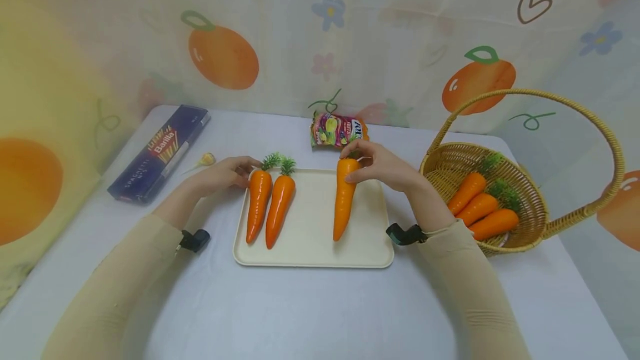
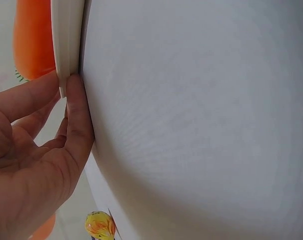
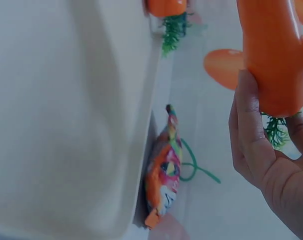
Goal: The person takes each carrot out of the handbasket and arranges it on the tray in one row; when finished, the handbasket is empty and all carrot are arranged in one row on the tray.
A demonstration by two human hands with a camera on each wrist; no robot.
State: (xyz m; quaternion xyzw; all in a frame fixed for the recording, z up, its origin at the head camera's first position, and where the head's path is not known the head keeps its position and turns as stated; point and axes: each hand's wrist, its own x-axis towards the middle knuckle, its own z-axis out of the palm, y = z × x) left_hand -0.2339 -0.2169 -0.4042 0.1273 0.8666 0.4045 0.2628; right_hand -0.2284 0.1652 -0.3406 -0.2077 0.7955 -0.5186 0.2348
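Under tray [image 2: 66, 40], left hand [image 2: 36, 165] tucks fingertip [image 2: 76, 92]; left wrist view only.

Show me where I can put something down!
Bare: on the tray, between two lying carrots and the carrot in the right hand; the table in front of the tray, between the sleeves. Crowded: the tray's left, by the left hand, and the basket, holding three carrots.

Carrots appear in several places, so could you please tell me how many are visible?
6: two carrots on the tray, one carrot in the right hand, three carrots in the basket, where more may be hidden.
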